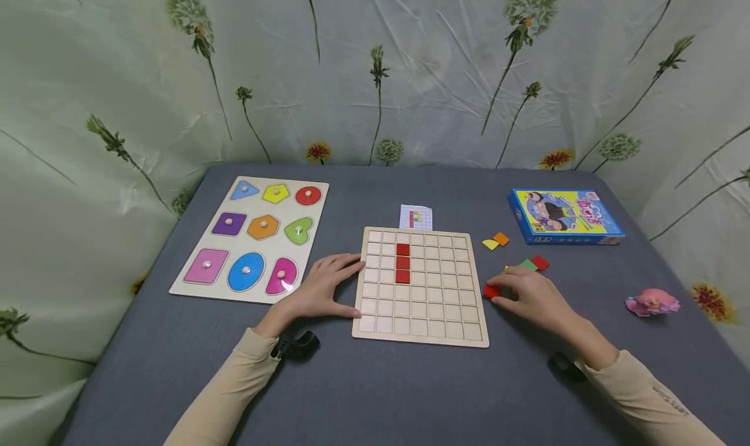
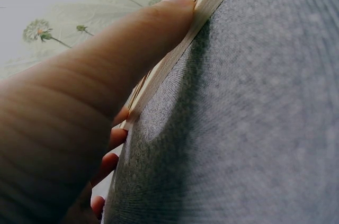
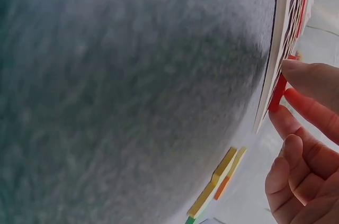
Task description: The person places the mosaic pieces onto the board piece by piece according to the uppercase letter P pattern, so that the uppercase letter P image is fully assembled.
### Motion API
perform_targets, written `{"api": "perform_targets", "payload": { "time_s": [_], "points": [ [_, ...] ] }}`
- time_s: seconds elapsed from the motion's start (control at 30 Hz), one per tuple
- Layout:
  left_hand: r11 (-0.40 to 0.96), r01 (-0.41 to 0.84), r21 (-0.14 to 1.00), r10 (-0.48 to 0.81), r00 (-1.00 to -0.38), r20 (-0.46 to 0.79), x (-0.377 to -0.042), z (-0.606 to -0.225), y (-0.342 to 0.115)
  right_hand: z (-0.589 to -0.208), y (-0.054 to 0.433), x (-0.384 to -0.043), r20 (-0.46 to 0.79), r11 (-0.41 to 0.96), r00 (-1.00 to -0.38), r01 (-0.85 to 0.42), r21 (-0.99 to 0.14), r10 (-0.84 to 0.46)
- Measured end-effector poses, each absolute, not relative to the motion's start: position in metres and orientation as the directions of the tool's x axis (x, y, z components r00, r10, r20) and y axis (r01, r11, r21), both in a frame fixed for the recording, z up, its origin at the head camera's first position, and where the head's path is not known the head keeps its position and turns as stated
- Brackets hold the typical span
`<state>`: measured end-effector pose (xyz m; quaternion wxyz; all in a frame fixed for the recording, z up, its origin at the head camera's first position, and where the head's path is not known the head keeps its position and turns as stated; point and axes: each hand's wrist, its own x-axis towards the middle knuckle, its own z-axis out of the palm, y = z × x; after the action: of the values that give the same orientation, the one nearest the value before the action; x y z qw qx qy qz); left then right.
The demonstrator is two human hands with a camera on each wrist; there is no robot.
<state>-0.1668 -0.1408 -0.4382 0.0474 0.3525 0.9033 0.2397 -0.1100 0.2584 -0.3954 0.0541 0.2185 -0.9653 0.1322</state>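
Observation:
A wooden grid board (image 1: 418, 338) lies mid-table, with three red square tiles (image 1: 403, 262) stacked in one column of its cells. My left hand (image 1: 319, 290) rests against the board's left edge, thumb and fingers spread. In the left wrist view the thumb (image 2: 159, 20) touches the board's rim. My right hand (image 1: 536, 296) pinches another red tile (image 1: 491, 292) between thumb and fingertips, just off the board's right edge. The right wrist view also shows this red tile (image 3: 277, 94) in the fingertips. A small printed card (image 1: 416, 216) lies behind the board.
Loose tiles lie right of the board: yellow (image 1: 490, 245), orange (image 1: 500, 239), green (image 1: 528, 264) and red (image 1: 540, 262). A blue and yellow box (image 1: 571, 215) stands at the back right. A pink figurine (image 1: 652, 301) sits far right. Left is a knobbed shape puzzle (image 1: 202, 237).

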Motion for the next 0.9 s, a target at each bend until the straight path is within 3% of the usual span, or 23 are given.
{"api": "perform_targets", "payload": {
  "time_s": [0.9],
  "points": [
    [0.644, 0.607, 0.465, 0.655, -0.752, 0.075, -0.167, -0.439, -0.140, -0.401, 0.218, -0.119, 0.233, 0.785, -0.824, -0.564, -0.256, -0.516]
  ]
}}
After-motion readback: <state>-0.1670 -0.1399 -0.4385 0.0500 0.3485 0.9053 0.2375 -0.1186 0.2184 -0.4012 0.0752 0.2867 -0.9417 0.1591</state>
